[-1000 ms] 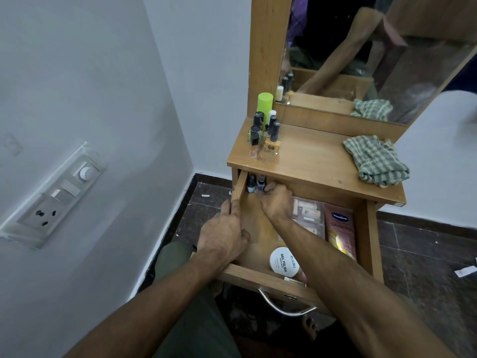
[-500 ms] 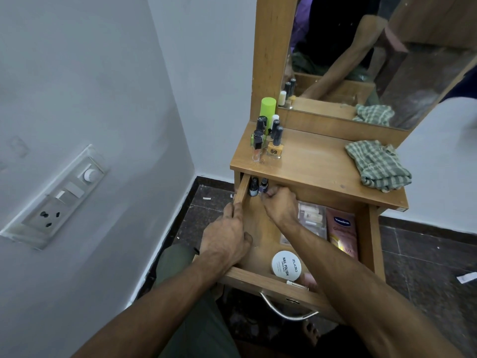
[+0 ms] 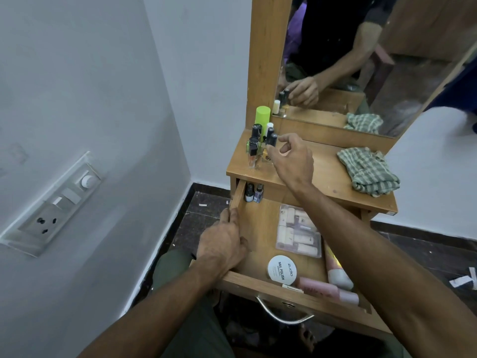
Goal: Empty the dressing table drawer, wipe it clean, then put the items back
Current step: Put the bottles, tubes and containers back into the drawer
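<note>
- The left hand (image 3: pixel 224 245) gripped the left wall of the open wooden drawer (image 3: pixel 258 229), fingers curled over its edge, thumb inside.
- The right hand (image 3: pixel 290 157) was up over the dressing table top (image 3: pixel 327 177), thumb and fingers pinching a dark-capped nail polish bottle (image 3: pixel 271 140) at the right edge of the bottle cluster (image 3: pixel 254 148) in the back-left corner.
- Bare wood lay between that cluster and the crumpled green checked cloth (image 3: pixel 369 171) at the right edge.
- Two small bottles (image 3: pixel 254 193) stood upright in the drawer's back-left corner; bare floor stretched down its left half.
- A round white tub (image 3: pixel 281 270) read "ZUDIO NAIL POLISH"; finer print was too small to read.
- Beside it sat a clear plastic case (image 3: pixel 298 232) of pale pieces and two pink tubes (image 3: pixel 333 285) against the front and right walls.
- A curved metal handle (image 3: pixel 284 316) hung from the drawer front.
</note>
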